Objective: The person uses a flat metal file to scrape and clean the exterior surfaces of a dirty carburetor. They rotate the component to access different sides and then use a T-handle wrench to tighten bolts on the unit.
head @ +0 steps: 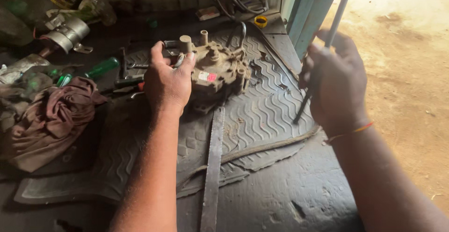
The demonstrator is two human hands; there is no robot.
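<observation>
Head view: left hand [167,83] clamped on grimy pump housing [219,69] atop ribbed rubber mat [262,115]; right hand [337,83] fisted round long rod [327,40]. Housing intact, no parts removed yet.

Left hand [167,83] clasped, right hand [337,84] fisted.

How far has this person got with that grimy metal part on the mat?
Already done: the grimy metal part lies on the ribbed rubber mat, tools laid out beside it. In hand: the left hand steadies the part, and the right hand grips a long thin rod. Left: the part looks whole, no pieces removed.
</observation>
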